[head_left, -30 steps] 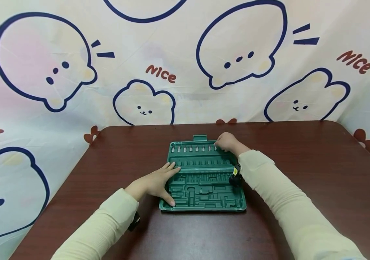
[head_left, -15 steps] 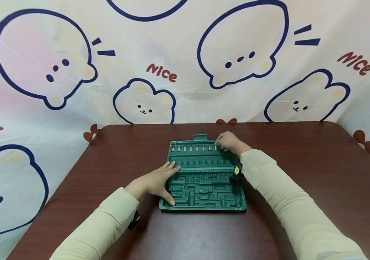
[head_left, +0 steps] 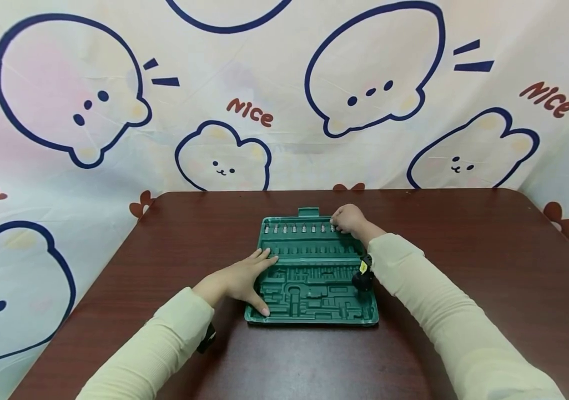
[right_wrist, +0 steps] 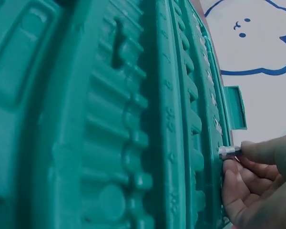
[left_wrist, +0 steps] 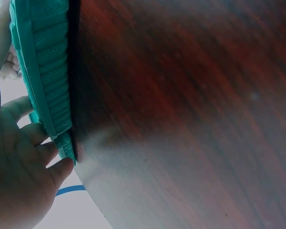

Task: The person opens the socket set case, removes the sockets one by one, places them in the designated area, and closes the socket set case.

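Note:
A green plastic tool case point(head_left: 314, 320) lies unfolded on the table. A row of small silver socket bits point(head_left: 294, 229) stands in its far half. My left hand point(head_left: 239, 280) rests along the case's left edge, thumb and fingers spread; in the left wrist view its fingers touch the green side wall. At the right end of the row, my right hand point(head_left: 350, 219) pinches one socket bit point(right_wrist: 229, 152) between thumb and fingers. The right wrist view shows this bit lying sideways at the case, its darker end in the fingertips. Part of the case's far right corner is hidden behind the hand.
Moulded slots of many shapes fill the near half of the case. A latch tab point(head_left: 308, 211) sticks out from its far edge. The brown wooden table point(head_left: 464, 250) reaches back to a cloth printed with cartoon bears point(head_left: 221, 161). A black wrist camera point(head_left: 362, 278) hangs over the case's right edge.
The right hand stays at the right end of the row, its fingers shifting only slightly around the socket bit. The left hand and the case keep their places.

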Tool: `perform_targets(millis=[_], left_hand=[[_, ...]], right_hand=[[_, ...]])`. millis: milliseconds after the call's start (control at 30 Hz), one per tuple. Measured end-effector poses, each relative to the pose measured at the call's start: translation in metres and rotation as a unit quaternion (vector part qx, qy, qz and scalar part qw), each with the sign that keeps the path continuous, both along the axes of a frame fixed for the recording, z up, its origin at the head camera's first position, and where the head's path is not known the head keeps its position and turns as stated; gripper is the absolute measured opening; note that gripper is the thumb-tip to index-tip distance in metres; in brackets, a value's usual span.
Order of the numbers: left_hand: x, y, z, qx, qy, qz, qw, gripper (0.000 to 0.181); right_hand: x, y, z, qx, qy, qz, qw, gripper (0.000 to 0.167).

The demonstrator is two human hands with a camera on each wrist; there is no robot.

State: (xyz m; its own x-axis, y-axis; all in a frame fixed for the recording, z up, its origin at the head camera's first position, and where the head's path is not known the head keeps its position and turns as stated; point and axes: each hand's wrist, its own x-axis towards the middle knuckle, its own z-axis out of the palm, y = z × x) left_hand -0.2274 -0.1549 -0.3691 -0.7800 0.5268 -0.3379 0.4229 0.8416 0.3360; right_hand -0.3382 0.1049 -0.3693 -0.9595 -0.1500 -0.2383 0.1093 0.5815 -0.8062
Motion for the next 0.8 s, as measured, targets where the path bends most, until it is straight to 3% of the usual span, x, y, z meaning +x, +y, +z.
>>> perform_targets(millis=[233, 567, 800], left_hand=[[0.001, 0.000, 0.001, 0.002, -0.001, -0.002, 1.0000, 0.110], [0.000, 0.000, 0.000, 0.004, -0.011, 0.002, 0.9999, 0.109], [0.000, 0.000, 0.000, 0.008, -0.012, -0.004, 0.9999, 0.108]], right_hand=[[0.004, -0.001, 0.000, -0.017, 0.010, -0.015, 0.9997, 0.017], [0.007, 0.008, 0.009, -0.100, 0.014, -0.054, 0.9934, 0.024], [0.017, 0.033, 0.016, -0.106, 0.034, -0.033, 0.9932, 0.026]])
